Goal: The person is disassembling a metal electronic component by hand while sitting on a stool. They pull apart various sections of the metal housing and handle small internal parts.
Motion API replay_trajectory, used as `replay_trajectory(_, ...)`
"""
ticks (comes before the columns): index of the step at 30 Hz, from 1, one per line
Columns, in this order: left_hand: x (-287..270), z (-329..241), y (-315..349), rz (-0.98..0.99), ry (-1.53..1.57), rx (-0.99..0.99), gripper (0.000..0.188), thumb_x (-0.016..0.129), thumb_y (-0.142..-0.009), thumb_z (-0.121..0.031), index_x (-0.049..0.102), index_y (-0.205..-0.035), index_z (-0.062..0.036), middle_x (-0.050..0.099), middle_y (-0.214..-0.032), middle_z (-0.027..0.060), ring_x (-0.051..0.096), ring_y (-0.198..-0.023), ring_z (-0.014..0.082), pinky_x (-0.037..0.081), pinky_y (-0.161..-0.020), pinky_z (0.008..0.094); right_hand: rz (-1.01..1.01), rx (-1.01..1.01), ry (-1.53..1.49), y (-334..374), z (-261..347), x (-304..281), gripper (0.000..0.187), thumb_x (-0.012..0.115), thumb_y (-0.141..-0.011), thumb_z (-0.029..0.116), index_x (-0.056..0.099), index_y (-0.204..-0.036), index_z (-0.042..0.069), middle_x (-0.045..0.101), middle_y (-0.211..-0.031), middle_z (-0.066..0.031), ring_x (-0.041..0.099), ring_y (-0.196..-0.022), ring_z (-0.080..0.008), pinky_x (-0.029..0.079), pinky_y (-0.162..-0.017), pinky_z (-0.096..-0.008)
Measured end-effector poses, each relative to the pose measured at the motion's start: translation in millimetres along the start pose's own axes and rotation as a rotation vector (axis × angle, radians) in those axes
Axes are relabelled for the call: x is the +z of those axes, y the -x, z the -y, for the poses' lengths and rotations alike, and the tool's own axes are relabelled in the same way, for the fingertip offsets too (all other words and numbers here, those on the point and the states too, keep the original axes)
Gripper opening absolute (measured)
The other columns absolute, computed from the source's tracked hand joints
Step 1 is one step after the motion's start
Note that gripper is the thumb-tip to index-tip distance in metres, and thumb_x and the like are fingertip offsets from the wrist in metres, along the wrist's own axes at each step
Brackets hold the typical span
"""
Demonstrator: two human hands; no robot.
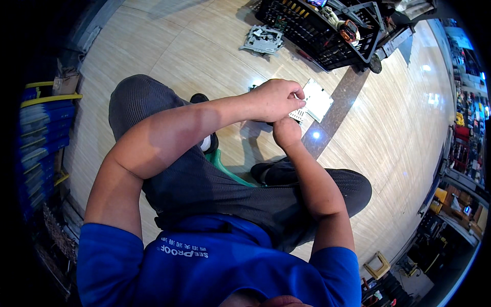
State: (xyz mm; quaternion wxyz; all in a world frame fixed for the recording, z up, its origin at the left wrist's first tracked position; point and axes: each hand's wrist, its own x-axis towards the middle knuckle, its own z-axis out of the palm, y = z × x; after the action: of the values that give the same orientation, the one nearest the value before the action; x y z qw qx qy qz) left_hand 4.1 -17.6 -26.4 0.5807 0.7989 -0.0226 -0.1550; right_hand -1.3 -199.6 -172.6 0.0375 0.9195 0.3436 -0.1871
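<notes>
Both my hands meet over the floor in front of my knees. My left hand [277, 100] is closed, palm down, its thumb and fingers pinched close to a pale slotted metal piece [297, 114]. What sits between those fingertips is too small to make out. My right hand [287, 132] is curled into a grip at the lower edge of the slotted piece, and its fingers are mostly hidden. Just past the hands is a flat white metal plate [318, 100] with small holes. Dark bits show at the edge of my left hand, largely covered by it.
Farther off, a metal mechanism [263, 40] lies on the tiled floor beside a black plastic crate [327, 43] of tools and cables. Blue stacked bins [46, 128] line the left side. Shelves of goods [463, 123] run along the right. A green stool [225, 170] shows beneath me.
</notes>
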Motion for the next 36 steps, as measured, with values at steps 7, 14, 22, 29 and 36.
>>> replay_trajectory(7, -1, 0, 1, 0.003, -0.003, 0.006, 0.029, 0.065, -0.094, -0.022, 0.067, -0.110, 0.0016, 0.071, -0.093, 0.0135, 0.067, -0.087, 0.0196, 0.052, -0.080, 0.0337, -0.010, -0.008, 0.007, 4, 5, -11, 0.021, 0.049, -0.093, 0.013, 0.061, -0.106, 0.002, 0.066, -0.090, -0.0181, 0.071, -0.076, -0.0307, 0.058, -0.062, -0.0411)
replay_trajectory(14, -3, -1, 4, -0.002, -0.022, -0.011, 0.029, 0.065, -0.093, -0.022, 0.067, -0.110, 0.0017, 0.071, -0.093, 0.0132, 0.067, -0.086, 0.0197, 0.052, -0.080, 0.0337, 0.006, -0.023, 0.024, -2, 5, -3, 0.021, 0.049, -0.093, 0.013, 0.060, -0.106, 0.001, 0.067, -0.085, -0.0171, 0.071, -0.072, -0.0304, 0.058, -0.060, -0.0407)
replay_trajectory(22, -1, -2, 2, 0.008, -0.017, -0.004, 0.029, 0.065, -0.093, -0.021, 0.066, -0.111, 0.0018, 0.070, -0.092, 0.0133, 0.067, -0.086, 0.0196, 0.052, -0.080, 0.0335, 0.014, 0.007, 0.010, -2, -1, 1, 0.022, 0.048, -0.094, 0.014, 0.060, -0.107, 0.001, 0.068, -0.086, -0.0165, 0.071, -0.074, -0.0298, 0.059, -0.061, -0.0411)
replay_trajectory(29, -1, -2, 2, 0.007, 0.004, -0.008, 0.029, 0.065, -0.093, -0.021, 0.066, -0.111, 0.0021, 0.070, -0.092, 0.0137, 0.067, -0.086, 0.0196, 0.052, -0.080, 0.0334, -0.013, -0.001, 0.022, 4, 4, -12, 0.021, 0.050, -0.092, 0.013, 0.061, -0.107, 0.004, 0.067, -0.086, -0.0158, 0.072, -0.074, -0.0293, 0.059, -0.060, -0.0410)
replay_trajectory(36, -3, -2, 3, 0.010, -0.012, -0.008, 0.029, 0.065, -0.093, -0.021, 0.066, -0.111, 0.0023, 0.070, -0.092, 0.0135, 0.067, -0.086, 0.0199, 0.052, -0.079, 0.0335, -0.054, -0.029, -0.009, -1, 2, -1, 0.019, 0.051, -0.091, 0.012, 0.061, -0.105, 0.003, 0.067, -0.085, -0.0165, 0.071, -0.069, -0.0302, 0.058, -0.057, -0.0406)
